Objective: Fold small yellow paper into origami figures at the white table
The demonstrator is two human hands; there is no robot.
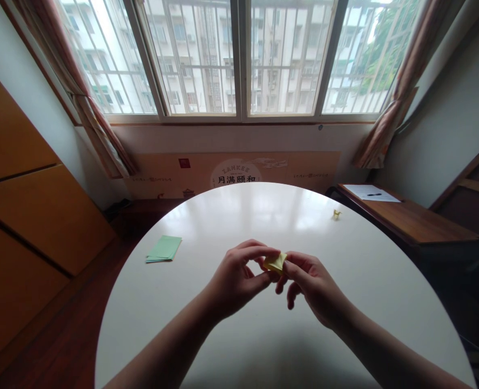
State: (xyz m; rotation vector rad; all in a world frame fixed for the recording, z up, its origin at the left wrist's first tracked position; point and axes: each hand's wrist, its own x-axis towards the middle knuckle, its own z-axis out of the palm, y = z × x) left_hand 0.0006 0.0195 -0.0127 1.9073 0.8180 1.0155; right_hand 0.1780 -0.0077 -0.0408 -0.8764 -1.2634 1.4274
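Head view has us partway through folding a small yellow folded paper piece (275, 262), held in the air just above the round white glossy table (263, 216), between our 2 hands. We judge the step in hand to be pinching a crease on a shape that is by now quite compact. Our left hand (233, 278) is curled, thumb and forefinger closed on the paper's left side, the other fingers tucked loosely below. Our right hand (310, 286) pinches the right side with thumb and forefinger, its remaining fingers hanging half-open and touching nothing. The next move, as we judge it, calls for 1 hand to hold firm while the other works a flap, gently, since so small a piece would crush easily. A flat stack of pale green paper sheets (164, 249) lies well apart to the left, and a tiny yellow folded paper figure (337, 214) sits well off to the right
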